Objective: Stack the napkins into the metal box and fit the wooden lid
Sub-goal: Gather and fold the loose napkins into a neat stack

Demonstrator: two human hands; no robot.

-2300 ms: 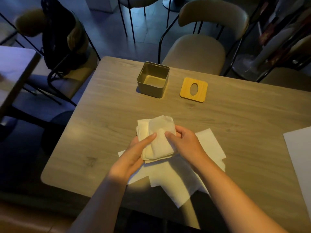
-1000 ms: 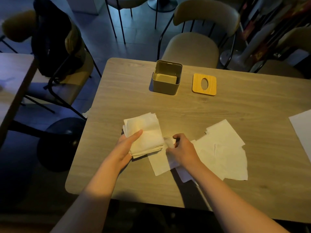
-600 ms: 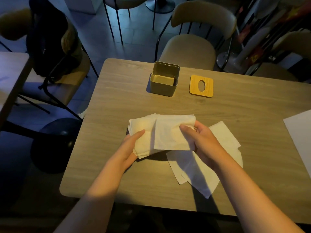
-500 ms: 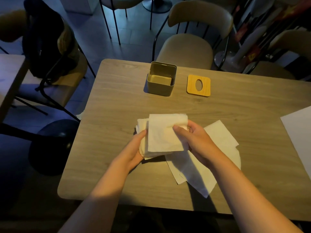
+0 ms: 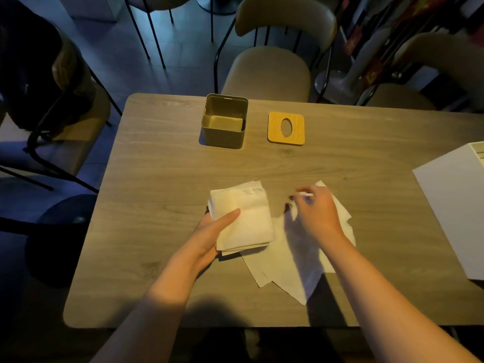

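Loose napkins: nearest me, at about 5 o'clock from the pile, a few single sheets lie fanned flat on the table, overlapping one another; my right forearm shadows them.

Left hand: cupped under the left edge of the napkin stack, thumb laid across the top sheet, fingers tucked beneath and out of sight. The grip is firm enough, I'd judge, to keep the pile square.

What just changed: half a second ago my right hand was pressing a fresh sheet down onto the pile. Now that sheet sits on top, and the right hand has gone off to 3 o'clock of the pile.

Right hand: over the far corner of the loose sheets, fingers curled, thumb and forefinger closing on a raised white edge. It is blurred, so I cannot tell whether the pinch has caught yet.

Meaning for the task: one more napkin gathered; several left to collect before anything goes in the box.

Metal box: at 12 o'clock, well apart from the pile, open and upright, nothing in it that I can see.

Wooden lid: flat on the table just at 3 o'clock of the box, oval slot up, untouched.

White sheet: far off at 3 o'clock, at the table edge.
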